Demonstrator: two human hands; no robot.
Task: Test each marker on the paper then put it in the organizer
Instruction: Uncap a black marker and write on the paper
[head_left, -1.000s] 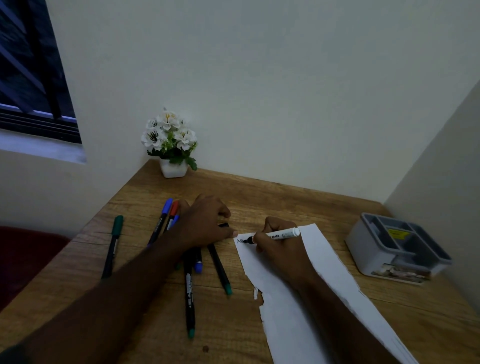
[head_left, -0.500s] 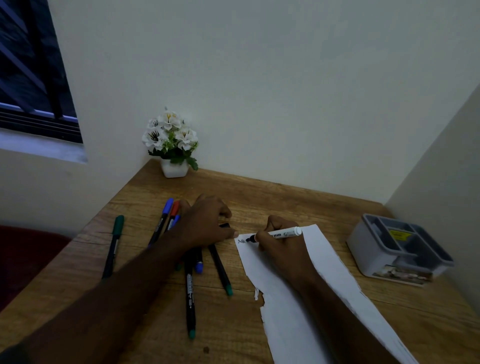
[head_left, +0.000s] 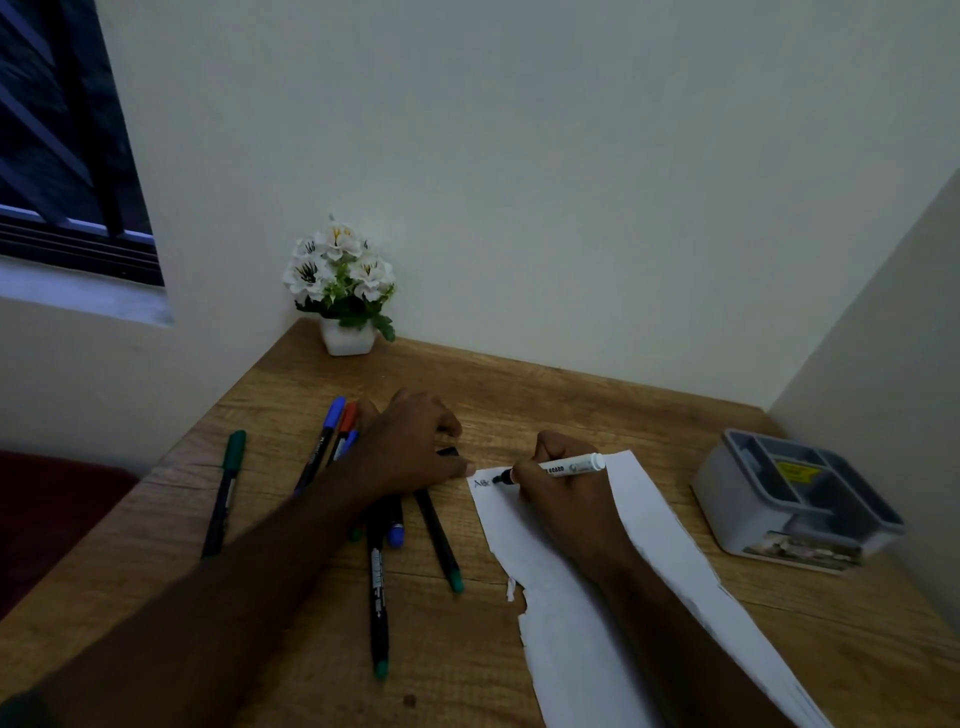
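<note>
At the far left a dark window (head_left: 62, 145) sits in the wall. On the wooden desk (head_left: 519, 415) below it, a green-capped marker (head_left: 224, 493) lies alone, well apart from the rest. Next comes a fan of 3 markers: a blue-capped marker (head_left: 324, 441), a red-capped marker (head_left: 347, 418) and a smaller blue one (head_left: 349, 442), their near ends hidden under the left forearm. Behind them, in the desk's far corner against the wall, stands a white pot of white flowers (head_left: 343, 291).

The left hand (head_left: 410, 447) rests knuckles up over the pile of markers, fingers curled together, with the thumb tip touching the top left corner of the paper (head_left: 571, 597); something small and dark shows just beyond the thumb, too hidden to name. From under this hand, 3 more markers stick out toward the viewer: a long black marker with green end (head_left: 378, 587), a short blue-tipped marker (head_left: 396, 525) and a black marker with teal end (head_left: 439, 540).

The torn white paper runs diagonally toward the near right. Near its top edge the right hand (head_left: 561, 499) has its fingers clamped on a white whiteboard marker (head_left: 566, 467), black tip touching the sheet beside a few small written letters, the rear end pointing right.

At the far right, near the side wall, sits the grey organizer (head_left: 795, 499), well apart from the paper, with several compartments and a yellow label inside one
</note>
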